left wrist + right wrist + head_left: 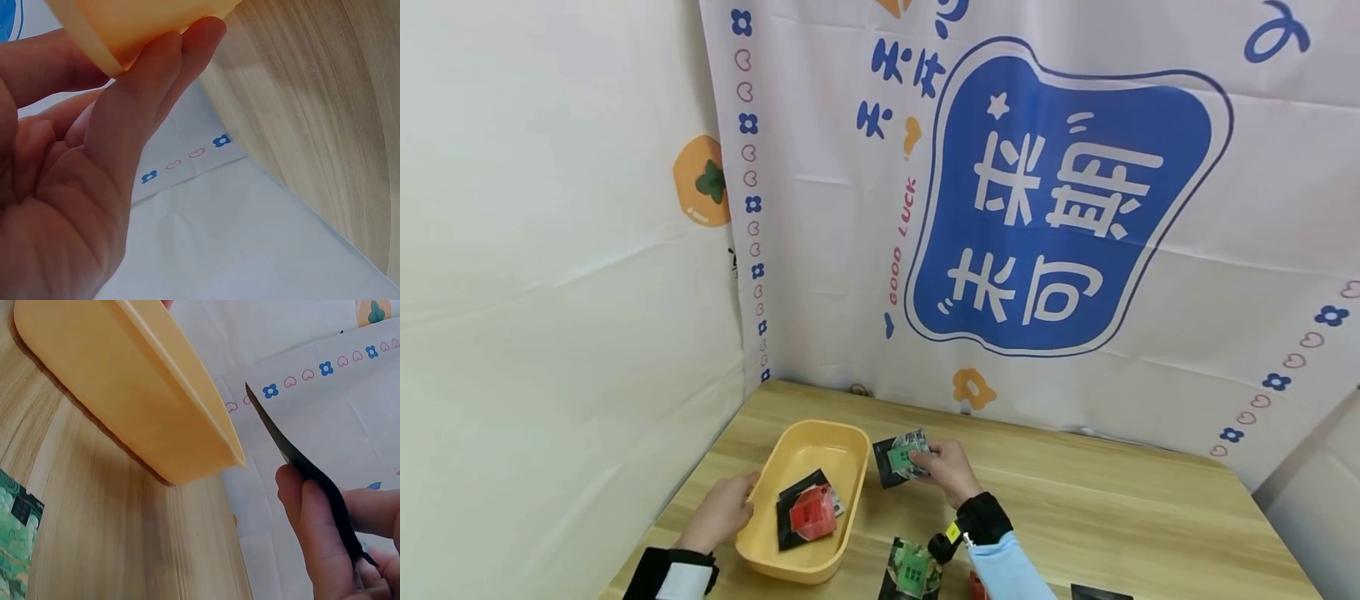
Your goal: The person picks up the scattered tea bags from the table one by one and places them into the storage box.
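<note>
My right hand pinches a black packet with a green label between thumb and fingers, just right of the yellow bin. In the right wrist view the packet shows edge-on, apart from the bin's wall. My left hand holds the left rim of the yellow bin; the left wrist view has the thumb on one side of that rim and fingers on the other. Inside the bin lies a red-labelled packet over a black one, whose face is mostly hidden.
Another green-labelled packet lies on the wooden table near the front edge. A red packet is partly hidden by the right sleeve, and a black packet is cut off at the bottom. Printed cloth hangs behind the table.
</note>
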`<action>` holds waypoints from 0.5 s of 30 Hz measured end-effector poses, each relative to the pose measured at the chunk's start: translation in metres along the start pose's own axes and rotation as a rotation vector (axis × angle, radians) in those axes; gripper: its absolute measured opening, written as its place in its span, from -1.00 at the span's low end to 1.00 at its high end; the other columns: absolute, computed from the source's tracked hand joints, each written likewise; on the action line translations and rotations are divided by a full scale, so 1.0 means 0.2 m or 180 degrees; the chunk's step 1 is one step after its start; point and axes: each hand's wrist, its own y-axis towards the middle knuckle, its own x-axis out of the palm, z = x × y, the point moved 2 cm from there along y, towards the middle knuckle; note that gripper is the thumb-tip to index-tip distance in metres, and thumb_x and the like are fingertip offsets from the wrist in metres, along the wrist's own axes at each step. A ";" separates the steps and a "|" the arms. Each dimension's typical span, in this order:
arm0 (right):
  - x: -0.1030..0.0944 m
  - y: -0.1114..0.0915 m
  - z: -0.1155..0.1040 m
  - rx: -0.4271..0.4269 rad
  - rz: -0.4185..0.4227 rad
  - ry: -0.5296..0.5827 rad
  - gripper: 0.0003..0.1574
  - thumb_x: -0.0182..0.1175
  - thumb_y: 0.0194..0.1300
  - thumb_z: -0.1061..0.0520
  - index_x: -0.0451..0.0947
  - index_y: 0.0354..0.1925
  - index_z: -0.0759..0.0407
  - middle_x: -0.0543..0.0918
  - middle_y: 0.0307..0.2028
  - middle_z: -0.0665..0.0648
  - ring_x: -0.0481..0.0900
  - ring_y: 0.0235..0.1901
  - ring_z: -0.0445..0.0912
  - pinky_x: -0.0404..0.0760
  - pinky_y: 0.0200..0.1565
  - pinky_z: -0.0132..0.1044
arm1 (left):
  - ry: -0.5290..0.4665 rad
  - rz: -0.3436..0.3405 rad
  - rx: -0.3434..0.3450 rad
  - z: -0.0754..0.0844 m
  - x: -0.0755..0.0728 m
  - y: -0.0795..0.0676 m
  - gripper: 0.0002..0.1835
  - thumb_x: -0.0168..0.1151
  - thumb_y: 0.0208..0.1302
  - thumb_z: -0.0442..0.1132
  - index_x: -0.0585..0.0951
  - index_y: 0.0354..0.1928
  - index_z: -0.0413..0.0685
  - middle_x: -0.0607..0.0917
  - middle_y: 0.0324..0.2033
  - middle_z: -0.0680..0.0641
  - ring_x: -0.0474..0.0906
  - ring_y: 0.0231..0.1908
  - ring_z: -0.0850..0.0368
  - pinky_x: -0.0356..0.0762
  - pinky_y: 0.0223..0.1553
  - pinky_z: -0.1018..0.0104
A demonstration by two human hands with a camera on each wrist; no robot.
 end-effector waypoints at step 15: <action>0.09 0.00 -0.05 0.0010 -0.0084 0.0063 -0.63 0.18 0.40 0.21 0.58 0.02 0.50 0.75 -0.24 0.24 0.72 -0.30 -0.13 0.71 -0.04 -0.02 | -0.0023 0.0025 -0.0012 0.00 0.00 0.00 -0.51 0.19 0.16 -0.57 0.49 0.19 -0.54 0.72 -0.08 -0.38 0.70 -0.10 -0.19 0.67 -0.09 -0.04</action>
